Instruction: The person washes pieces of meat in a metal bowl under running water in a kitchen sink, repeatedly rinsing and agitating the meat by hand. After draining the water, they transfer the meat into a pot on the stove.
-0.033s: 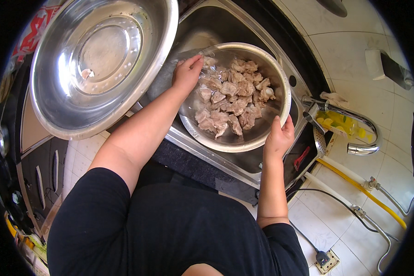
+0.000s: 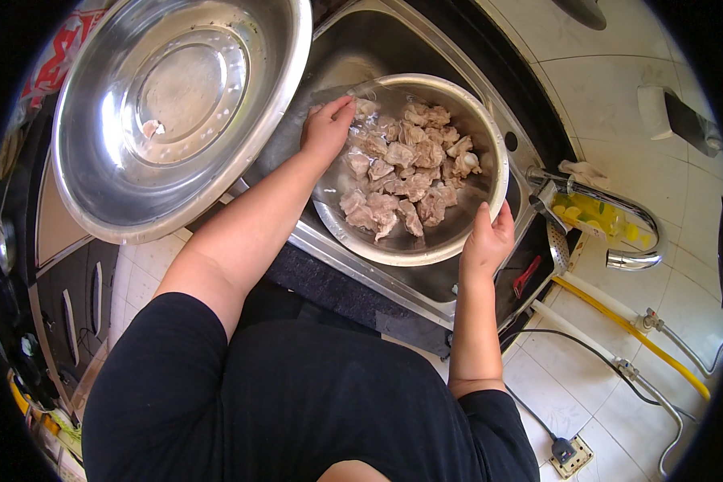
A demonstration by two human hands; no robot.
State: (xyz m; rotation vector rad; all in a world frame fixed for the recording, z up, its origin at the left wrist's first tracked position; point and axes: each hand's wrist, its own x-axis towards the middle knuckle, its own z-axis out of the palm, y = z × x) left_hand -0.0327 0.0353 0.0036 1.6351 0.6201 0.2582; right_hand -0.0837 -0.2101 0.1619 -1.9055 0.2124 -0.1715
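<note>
A metal basin (image 2: 410, 260) sits within the sink (image 2: 402, 40), holding chunks of pale brown meat (image 2: 414, 153) with glossy liquid around them. Judging by its load, the basin should be fairly heavy, its thin wall stiff and not fragile, though the wet metal is probably slippery and liquid may slop about inside. The meat looks firm yet somewhat yielding, with slick, uneven surfaces. The rolled rim seems the best hold, taken at two opposite sides so the weight stays balanced. Both hands are there: the left hand (image 2: 327, 128) is bent over the rim on the side toward the sink's left, its grip partly hidden, while the right hand (image 2: 488, 238) pinches the rim toward the sink's near right corner, thumb on top and fingers mostly out of sight beneath. Neither is spread wide; both appear curled onto the metal. Farther out, a larger pan (image 2: 181, 80) with a small scrap in it stands left of the sink, and a curved tap (image 2: 657, 229) is right of the sink.
</note>
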